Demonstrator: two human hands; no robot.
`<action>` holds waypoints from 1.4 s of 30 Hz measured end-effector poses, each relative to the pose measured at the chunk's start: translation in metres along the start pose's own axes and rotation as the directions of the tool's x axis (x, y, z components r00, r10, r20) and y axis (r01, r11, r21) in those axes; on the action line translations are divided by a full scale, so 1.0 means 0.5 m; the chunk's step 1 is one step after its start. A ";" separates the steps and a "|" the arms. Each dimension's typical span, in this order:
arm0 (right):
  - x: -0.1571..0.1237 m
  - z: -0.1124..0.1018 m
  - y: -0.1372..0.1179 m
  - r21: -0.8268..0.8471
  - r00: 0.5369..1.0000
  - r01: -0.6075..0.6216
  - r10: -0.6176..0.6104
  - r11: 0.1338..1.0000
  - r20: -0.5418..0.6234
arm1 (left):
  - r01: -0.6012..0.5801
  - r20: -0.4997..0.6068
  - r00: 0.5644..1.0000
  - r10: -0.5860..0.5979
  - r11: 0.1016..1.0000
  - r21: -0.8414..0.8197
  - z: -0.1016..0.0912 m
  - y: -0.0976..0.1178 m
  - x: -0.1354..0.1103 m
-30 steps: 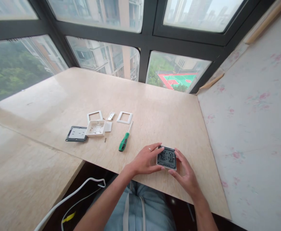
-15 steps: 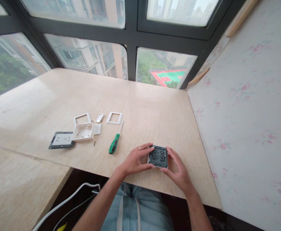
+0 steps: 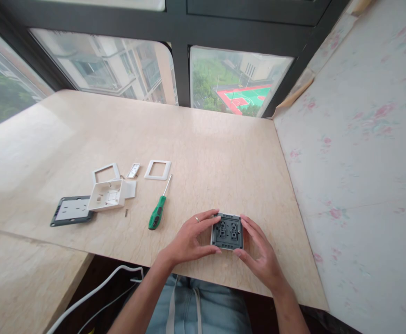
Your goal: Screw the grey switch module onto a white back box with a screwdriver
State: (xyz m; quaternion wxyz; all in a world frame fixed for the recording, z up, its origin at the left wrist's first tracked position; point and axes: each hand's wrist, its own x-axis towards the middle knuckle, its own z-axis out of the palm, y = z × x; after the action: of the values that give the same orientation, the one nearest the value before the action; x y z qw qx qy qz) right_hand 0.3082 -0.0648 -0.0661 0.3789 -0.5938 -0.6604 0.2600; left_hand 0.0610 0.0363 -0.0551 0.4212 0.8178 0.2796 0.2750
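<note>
A square wall switch module [image 3: 227,231] with a dark grey face and a white box edge beneath it lies at the front of the counter. On its left side my left hand [image 3: 194,236] grips it, fingers at the far corner and thumb at the near one. My right hand [image 3: 261,248] holds the right side the same way. The green-handled screwdriver [image 3: 157,212] lies left of my left hand, its tip pointing away from me.
Farther left lie a white mounting box [image 3: 107,195], a grey-framed socket panel [image 3: 72,209], two white cover frames [image 3: 157,170], a small white switch piece [image 3: 133,170] and a screw [image 3: 126,213]. A papered wall [image 3: 356,162] bounds the right side; windows stand behind the counter [image 3: 206,153].
My view has tilted down and closer, so the counter items appear lower and farther left. Both hands keep their hold on the switch module.
</note>
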 end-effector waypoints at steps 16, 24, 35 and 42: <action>-0.008 0.005 0.002 -0.061 1.000 -0.012 0.012 0.998 0.003 | -0.032 -0.177 0.984 0.008 0.991 -0.130 -0.010 0.018 -0.012; -0.009 0.011 0.018 -0.074 0.999 0.008 -0.010 0.997 -0.039 | 0.201 -0.682 0.708 -0.184 0.978 -0.055 -0.124 0.032 -0.090; -0.007 0.009 0.005 -0.091 0.995 -0.091 0.086 0.992 -0.051 | 0.911 -0.753 0.382 -0.536 0.357 0.208 -0.242 -0.030 -0.176; -0.004 0.012 -0.011 -0.073 0.987 -0.152 0.148 0.986 -0.059 | 0.890 -0.637 0.446 -0.628 0.238 0.388 -0.261 -0.017 -0.148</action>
State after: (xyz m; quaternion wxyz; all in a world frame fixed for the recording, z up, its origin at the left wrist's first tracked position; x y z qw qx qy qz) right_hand 0.3000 -0.0672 -0.0656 0.3526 -0.6627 -0.6131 0.2459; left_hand -0.0814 0.0595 -0.0138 0.1081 0.5945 0.7955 0.0446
